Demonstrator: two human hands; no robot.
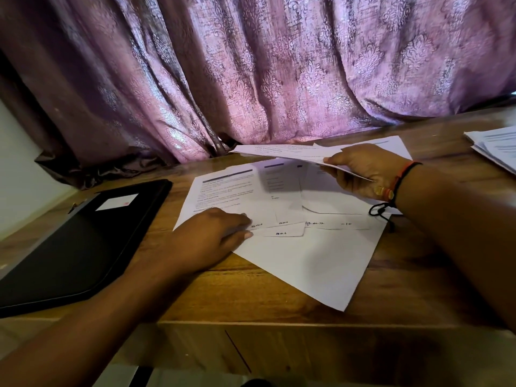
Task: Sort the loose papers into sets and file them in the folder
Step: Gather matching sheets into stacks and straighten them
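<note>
Wooden table (279, 297), curtain (251, 65) behind. Black folder (83, 241) lies closed at far left, well clear of the work. Loose papers (307, 261) are fanned across the middle, overlapping. A separate stack (497, 149) sits at the right edge (probably a finished set, can't confirm).

Right hand (363, 171) pinches the lifted sheets (287, 153) by their near edge, thumb on top, holding them nearly flat above the spread. Left hand (206, 238) rests on the pile's left side, fingers laid out on the paper and pressing, not closed round anything.

Step in hand looks like pulling pages for one set. To do it well:
- keep the left hand down so the fan doesn't slide
- read the handwritten page numbers (314, 224) along the bottom edges before lifting; several are half covered
- take one sheet at a time and slot it in order
- square the edges before adding to the stack
</note>
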